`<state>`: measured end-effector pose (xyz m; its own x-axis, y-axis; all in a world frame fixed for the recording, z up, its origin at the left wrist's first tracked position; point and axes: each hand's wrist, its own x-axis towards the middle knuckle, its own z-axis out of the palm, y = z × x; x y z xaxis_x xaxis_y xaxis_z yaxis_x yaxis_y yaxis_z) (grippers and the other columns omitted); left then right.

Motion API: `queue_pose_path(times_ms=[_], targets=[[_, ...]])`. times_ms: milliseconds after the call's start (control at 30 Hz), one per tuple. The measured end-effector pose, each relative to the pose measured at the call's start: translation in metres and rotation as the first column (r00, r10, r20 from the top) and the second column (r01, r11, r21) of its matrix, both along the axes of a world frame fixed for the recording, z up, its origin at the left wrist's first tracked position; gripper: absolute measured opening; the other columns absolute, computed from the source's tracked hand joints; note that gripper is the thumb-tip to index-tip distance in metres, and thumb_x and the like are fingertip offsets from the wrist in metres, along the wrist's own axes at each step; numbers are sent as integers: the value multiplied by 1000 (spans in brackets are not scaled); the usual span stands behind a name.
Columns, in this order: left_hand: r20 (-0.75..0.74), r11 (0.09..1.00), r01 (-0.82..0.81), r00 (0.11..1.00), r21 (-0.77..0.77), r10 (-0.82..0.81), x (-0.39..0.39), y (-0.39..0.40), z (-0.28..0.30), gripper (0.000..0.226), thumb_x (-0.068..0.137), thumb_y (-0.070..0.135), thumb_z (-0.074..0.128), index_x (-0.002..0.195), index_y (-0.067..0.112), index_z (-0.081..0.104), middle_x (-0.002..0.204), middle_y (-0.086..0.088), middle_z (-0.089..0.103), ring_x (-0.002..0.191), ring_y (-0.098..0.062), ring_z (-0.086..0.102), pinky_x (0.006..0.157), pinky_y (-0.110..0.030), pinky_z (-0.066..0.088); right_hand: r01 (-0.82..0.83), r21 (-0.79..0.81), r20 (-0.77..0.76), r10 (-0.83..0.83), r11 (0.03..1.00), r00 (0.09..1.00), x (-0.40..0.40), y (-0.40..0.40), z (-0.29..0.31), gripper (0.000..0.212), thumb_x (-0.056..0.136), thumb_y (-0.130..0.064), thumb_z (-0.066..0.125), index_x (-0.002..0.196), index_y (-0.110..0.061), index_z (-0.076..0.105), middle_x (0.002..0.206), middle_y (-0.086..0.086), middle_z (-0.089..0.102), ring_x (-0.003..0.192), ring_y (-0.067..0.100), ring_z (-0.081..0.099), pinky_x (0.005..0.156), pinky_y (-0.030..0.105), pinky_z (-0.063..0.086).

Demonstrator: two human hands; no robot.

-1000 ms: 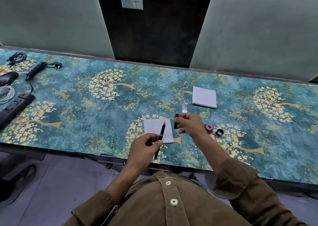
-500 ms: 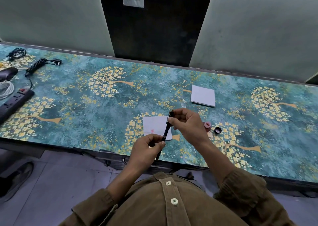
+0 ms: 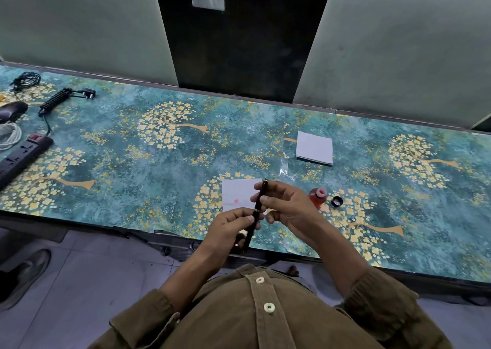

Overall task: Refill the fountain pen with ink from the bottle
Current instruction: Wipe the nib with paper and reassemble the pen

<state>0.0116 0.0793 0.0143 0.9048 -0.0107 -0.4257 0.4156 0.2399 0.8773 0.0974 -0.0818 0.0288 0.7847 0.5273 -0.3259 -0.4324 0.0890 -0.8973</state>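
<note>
pen (image 3: 257,210): black, held tilted above the table's near edge | left hand (image 3: 230,229): fingers closed round lower barrel | right hand (image 3: 288,208): fingertips pinching upper part | ink bottle (image 3: 317,197): red, open, on table (image 3: 132,162) right of the hands | cap (image 3: 337,201): beside bottle | paper (image 3: 237,195): under hands

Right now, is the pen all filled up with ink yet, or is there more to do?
Nearly done, it seems. The ink bottle stands open, its cap beside it, and the paper has a pink blot. The left hand and right hand both hold the pen, which looks closed. Left to do: cap the bottle. The ink inside the pen isn't visible.
</note>
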Motion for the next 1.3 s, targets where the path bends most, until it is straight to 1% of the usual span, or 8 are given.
queue_pose_path(times_ms=[200,400,600,733,1033,1100,1167,1300], targets=[[100,969,-63,994,238,40,6,-3,0,17,89,2,69,88,18,74,61,14,70,54,2,57,55,-15,43,118,-169,114,-100,978,989,5,4,-5,21,82,1,75,103,1,71,87,20,71,77,29,67,62,30,60],[146,910,-131,986,394,79,13,-1,-9,20,78,13,82,80,32,77,77,8,78,77,-8,74,78,-27,58,170,-256,189,-123,951,974,6,8,-10,17,83,-3,77,99,-1,73,83,19,75,76,32,71,73,42,62],[129,874,-114,990,472,59,21,-1,-18,10,79,16,82,87,21,81,79,7,78,77,-6,73,76,-29,59,160,-336,178,-105,928,978,14,13,-19,17,82,-5,78,99,0,73,83,21,75,70,29,70,72,43,62],[101,844,-90,994,528,43,31,-3,-23,8,80,24,80,88,25,81,79,12,78,77,-2,72,74,-31,59,192,-426,210,-110,884,971,16,18,-34,9,80,-13,79,88,-14,76,78,11,77,67,24,73,67,39,62],[4,747,74,995,661,-103,68,-14,-29,27,89,36,67,111,20,71,101,4,73,89,-13,67,82,-32,54,270,-697,261,-116,664,958,53,10,-71,13,76,-22,78,65,-23,70,67,-1,73,69,21,74,70,46,62],[-10,752,70,996,656,-84,72,-10,-33,26,90,36,66,111,21,71,102,4,72,90,-15,66,83,-33,54,252,-770,254,-81,586,964,71,7,-77,10,77,-22,77,79,-23,68,77,1,72,76,21,71,67,39,59],[-24,762,67,997,644,-67,72,-5,-36,24,91,36,65,107,21,72,102,5,72,89,-15,68,83,-35,55,229,-837,237,-47,497,970,89,5,-81,22,78,-22,78,93,-17,62,86,4,69,81,23,68,63,31,49],[-69,786,64,997,615,-28,67,6,-44,16,90,34,66,99,23,73,95,9,71,87,-16,70,83,-38,56,202,-886,232,22,418,973,110,11,-87,28,73,-14,78,60,-14,53,62,8,58,60,24,58,54,29,42]])
